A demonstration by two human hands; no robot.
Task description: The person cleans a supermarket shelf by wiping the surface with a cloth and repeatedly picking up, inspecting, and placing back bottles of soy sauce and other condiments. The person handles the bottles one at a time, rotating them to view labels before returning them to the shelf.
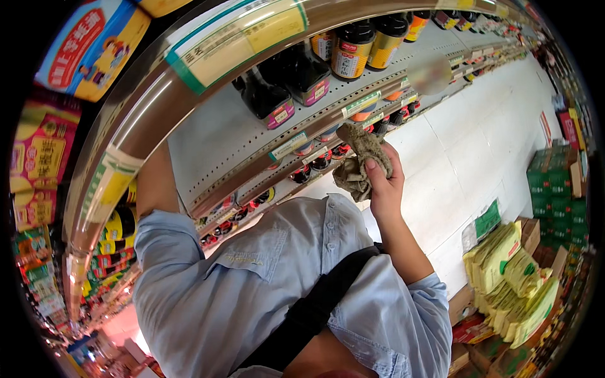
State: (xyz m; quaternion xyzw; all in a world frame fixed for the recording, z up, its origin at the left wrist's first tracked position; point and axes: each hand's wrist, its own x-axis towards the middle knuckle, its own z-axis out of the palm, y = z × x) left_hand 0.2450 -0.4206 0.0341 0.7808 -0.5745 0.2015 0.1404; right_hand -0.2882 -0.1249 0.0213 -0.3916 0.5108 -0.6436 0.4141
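Note:
My right hand (387,182) holds a crumpled, dirty grey-brown cloth (361,149) in front of the shelf fronts, thumb pressed on top. My left forearm (158,182) reaches in under the brown front rail (137,99) of an upper shelf. The left hand itself is hidden behind that rail. Beyond the arm, a bare stretch of a perforated light-grey shelf (203,146) shows. Dark square-shouldered bottles (267,97) stand farther along it, beside dark bottles with yellow labels (352,52).
Lower shelves carry more dark bottles with red caps (321,163). Price tags (288,145) line the rails. Packaged goods (92,47) stand on the upper shelf at left. Across the tiled floor (453,137) are yellow packs (496,264) and stacked green cartons (550,184).

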